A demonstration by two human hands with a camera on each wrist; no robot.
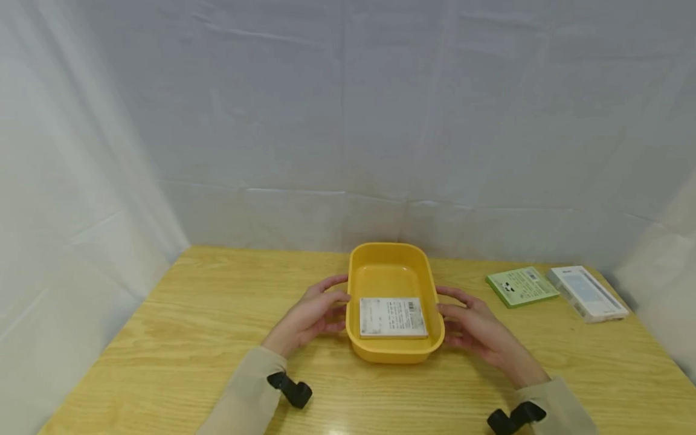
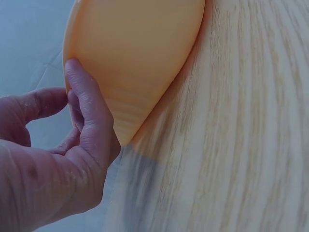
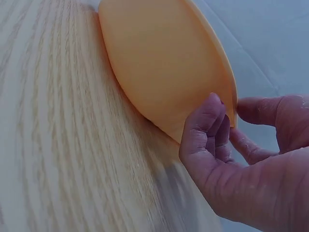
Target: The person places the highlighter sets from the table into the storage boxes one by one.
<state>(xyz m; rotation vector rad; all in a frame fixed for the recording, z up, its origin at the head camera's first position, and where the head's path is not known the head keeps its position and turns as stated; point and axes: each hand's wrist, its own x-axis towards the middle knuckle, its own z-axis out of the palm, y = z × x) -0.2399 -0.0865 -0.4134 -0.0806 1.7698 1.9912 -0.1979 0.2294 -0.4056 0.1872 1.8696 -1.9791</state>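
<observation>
Sitting on the bench (image 1: 244,302) in the head view: yellow tub (image 1: 380,279), oblong, rounded corners, glossy inside, between left hand (image 1: 312,314) and right hand (image 1: 481,326). Both have hold of the long walls, toward the near end. Pale book (image 1: 391,317) lies flat inside at that end, text and barcode up. Green book (image 1: 523,287) and box (image 1: 588,293) lie off to the right.

Tub reads as moulded plastic: light, fairly stiff, walls may flex if squeezed, hardly fragile. Book puts the weight at the near end, so gripping opposite walls there suits. Book looks loose; could slide if tipped.

Left wrist view: thumb at the rim, fingers bent against the outer wall, so pinched on the tub's edge. Wall is plain, smooth, faintly banded with reflections. Probably slick; rim is the safer hold.

Right wrist view: mirror image, thumb at the rim, fingers curled against the outside. Can't tell how hard either hand squeezes. Wall tapers toward the base, so a low grip would likely slip upward.
</observation>
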